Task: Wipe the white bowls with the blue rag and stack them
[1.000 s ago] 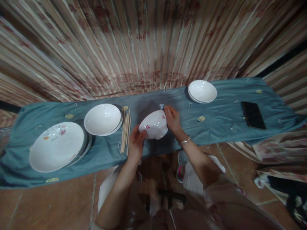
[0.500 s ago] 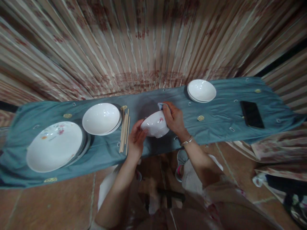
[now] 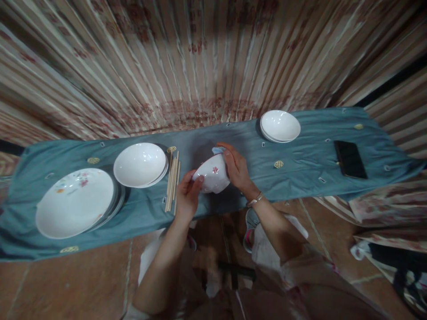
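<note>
A white bowl (image 3: 213,177) with a small red flower is held tilted above the middle of the table. My left hand (image 3: 187,195) grips its left rim, thumb on the outer side. At the bowl's upper right edge, my right hand (image 3: 236,166) is closed on a light blue cloth (image 3: 218,150), pressing it to the rim. Part of the cloth is hidden under the fingers. Several wooden chopsticks (image 3: 172,182) lie just left of my left hand.
Left of the chopsticks stand stacked white bowls (image 3: 140,164) and stacked flowered plates (image 3: 75,204). Farther right are another bowl stack (image 3: 280,126) and a black phone (image 3: 351,159). A blue-green cloth (image 3: 300,178) covers the narrow table; a pleated curtain (image 3: 207,66) hangs behind.
The bowl has shifted slightly left and turned, its red flower moving left. My right hand and the cloth have moved left along the rim.
</note>
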{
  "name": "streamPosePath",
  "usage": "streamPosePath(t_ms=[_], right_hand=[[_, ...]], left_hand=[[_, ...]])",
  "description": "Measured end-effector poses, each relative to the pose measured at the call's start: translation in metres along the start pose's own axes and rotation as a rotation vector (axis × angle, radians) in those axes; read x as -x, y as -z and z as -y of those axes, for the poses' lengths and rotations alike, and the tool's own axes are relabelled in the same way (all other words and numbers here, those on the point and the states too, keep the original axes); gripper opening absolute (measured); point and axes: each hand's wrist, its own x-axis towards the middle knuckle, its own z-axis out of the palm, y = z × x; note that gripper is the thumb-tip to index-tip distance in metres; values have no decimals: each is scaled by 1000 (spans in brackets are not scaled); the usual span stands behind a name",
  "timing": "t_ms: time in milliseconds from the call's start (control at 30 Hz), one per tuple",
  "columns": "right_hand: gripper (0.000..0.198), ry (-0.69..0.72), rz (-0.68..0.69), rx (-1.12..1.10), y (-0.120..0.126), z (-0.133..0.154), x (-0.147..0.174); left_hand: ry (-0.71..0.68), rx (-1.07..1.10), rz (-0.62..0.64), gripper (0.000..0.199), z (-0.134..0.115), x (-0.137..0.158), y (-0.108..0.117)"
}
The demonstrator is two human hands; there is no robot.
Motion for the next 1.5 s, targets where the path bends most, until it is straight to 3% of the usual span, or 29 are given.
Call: streamPosePath(t_ms=[300,600,733,1133,1500], right_hand=[[53,-261,-169,-221,-15,-30,8],[67,-370,-184,-287,-27,-46,18],[68,-387,-177,-271,-31,-48,23],[45,-325,-160,-189,-24,-37,13],[46,-265,-198,-120,-11,-27,4]], left_hand=[[26,69,-5,36,2,-1,2],[36,73,-30,37,4,-3,5],[44,71,-48,38,5,-4,6],[87,167,-62,38,7,-3,9],[93,213,-16,37,6,-1,6]])
